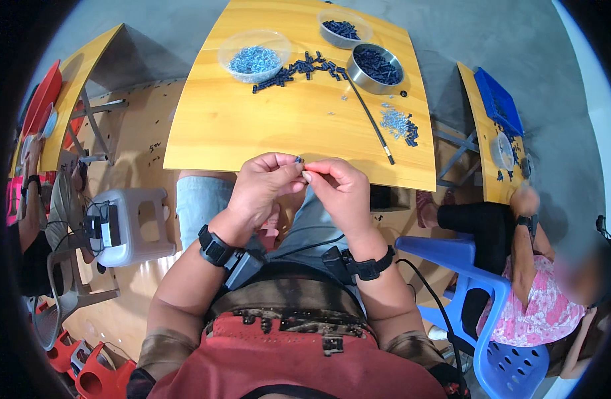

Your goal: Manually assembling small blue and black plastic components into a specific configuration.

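My left hand (pixel 264 183) and my right hand (pixel 343 191) meet just off the near edge of the yellow table, both closed in a pinch. A small dark part (pixel 299 159) peeks out between my left thumb and forefinger. My right fingertips press close beside it; whatever they pinch is hidden. Farther off, small dark plastic pieces (pixel 308 65) lie loose between a clear bowl (pixel 279 41) of pale blue, shiny bits and a steel bowl (pixel 400 72) of dark pieces. Another clear bowl (pixel 365 28) with dark pieces stands behind.
A thin black stick (pixel 374 125) lies on the yellow table (pixel 252 136), beside a small heap of shiny bits (pixel 394 122) with dark pieces. A co-worker in a pink floral top (pixel 534 299) sits on a blue chair (pixel 495 326) at right. A grey stool (pixel 136 226) stands at left.
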A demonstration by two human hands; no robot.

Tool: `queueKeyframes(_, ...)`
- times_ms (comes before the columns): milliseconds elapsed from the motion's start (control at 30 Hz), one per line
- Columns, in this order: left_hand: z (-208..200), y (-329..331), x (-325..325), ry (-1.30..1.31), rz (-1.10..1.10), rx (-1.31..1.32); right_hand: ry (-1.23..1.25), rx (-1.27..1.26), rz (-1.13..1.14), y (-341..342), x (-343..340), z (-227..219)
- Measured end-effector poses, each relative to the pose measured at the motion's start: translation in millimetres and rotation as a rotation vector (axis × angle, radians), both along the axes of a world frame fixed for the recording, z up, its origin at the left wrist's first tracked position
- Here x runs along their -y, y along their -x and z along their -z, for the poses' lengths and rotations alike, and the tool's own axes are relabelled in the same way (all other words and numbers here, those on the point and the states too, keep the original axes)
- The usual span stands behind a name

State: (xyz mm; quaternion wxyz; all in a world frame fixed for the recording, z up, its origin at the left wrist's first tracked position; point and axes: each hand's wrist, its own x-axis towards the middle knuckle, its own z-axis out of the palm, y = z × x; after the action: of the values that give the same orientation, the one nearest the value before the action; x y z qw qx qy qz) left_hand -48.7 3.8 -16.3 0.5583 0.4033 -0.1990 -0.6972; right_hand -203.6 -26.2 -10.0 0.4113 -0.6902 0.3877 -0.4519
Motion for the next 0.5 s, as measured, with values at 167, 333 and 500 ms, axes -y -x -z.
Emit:
queueKeyframes(167, -0.7, 3.0, 2.3, -0.023, 0.007, -0.014, -0.343, 0.196, -0.032, 4.0, 3.2, 4.6)
queueKeyframes(333, 2.9, -3.4, 1.4, 0.002, 0.013, -0.018, -0.454, 0.199, -0.035, -0.2, 5.1, 4.0)
queueKeyframes(500, 3.2, -4.7, 3.0, -0.015, 0.037, 0.014, -0.498, 0.158, -0.074, 5.2, 6.1, 2.5)
